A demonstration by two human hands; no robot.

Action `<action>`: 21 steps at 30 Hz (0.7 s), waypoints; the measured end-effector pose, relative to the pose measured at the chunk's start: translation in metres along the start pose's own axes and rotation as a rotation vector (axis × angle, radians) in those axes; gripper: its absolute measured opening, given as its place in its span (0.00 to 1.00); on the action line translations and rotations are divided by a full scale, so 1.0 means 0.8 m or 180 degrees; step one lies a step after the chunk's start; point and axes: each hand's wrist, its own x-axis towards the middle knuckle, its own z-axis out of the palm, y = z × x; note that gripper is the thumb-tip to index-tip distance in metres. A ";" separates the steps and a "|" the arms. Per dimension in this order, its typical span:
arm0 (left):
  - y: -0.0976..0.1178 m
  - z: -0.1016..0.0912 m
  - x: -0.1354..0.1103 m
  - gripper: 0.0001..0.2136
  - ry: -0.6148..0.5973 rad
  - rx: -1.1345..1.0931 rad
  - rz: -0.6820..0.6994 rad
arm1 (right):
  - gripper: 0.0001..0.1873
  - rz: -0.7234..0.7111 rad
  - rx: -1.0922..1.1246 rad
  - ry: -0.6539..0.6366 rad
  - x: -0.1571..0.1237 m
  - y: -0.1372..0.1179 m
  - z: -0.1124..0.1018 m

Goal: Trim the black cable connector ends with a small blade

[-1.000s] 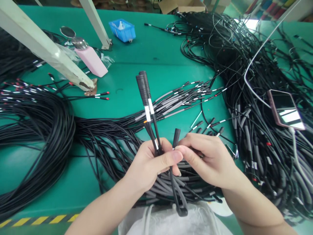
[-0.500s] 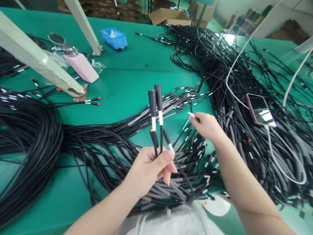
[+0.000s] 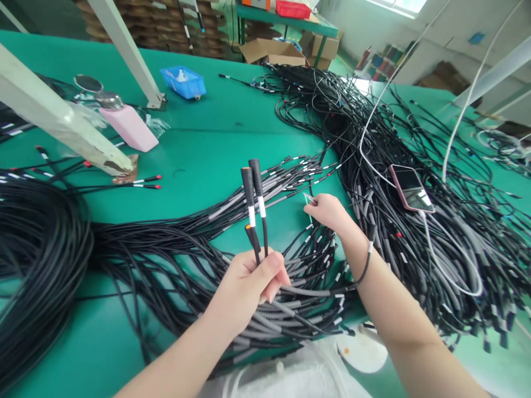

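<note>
My left hand is closed around several black cables, held above the table. Their black connector ends stand upright from the fist, two with white labels and a shorter one with an orange tip. Farther right, my right hand is closed on a small pointed metal tool; its two thin tips point left, and the fingers hide the rest. One cable with a grey ribbed sleeve runs right from beneath my left hand, its black connector against my right forearm. Bundled labelled cable ends lie below my right hand.
A large cable coil lies left. Right, a cable heap carries a phone with a white cord. Metal posts, a pink bottle and a blue bin stand on the green table.
The view has tilted up and shifted right. A loose labelled connector beside my left hand has swung to my right forearm. Both hands keep their holds.
</note>
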 end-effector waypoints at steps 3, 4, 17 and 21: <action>-0.002 0.000 0.000 0.27 -0.0013 -0.0065 0.0173 | 0.15 0.0047 0.0141 0.0264 0.009 0.016 -0.015; -0.003 0.000 0.000 0.27 -0.0022 -0.0076 0.0250 | 0.15 0.0079 0.0189 0.0346 0.014 0.024 -0.023; -0.006 0.000 0.005 0.25 -0.0410 0.0037 0.0273 | 0.14 -0.0276 0.1655 0.1241 -0.021 0.065 -0.089; -0.007 0.005 0.010 0.29 -0.0482 0.0079 0.0203 | 0.24 -0.0921 0.2609 0.0580 -0.085 0.013 -0.051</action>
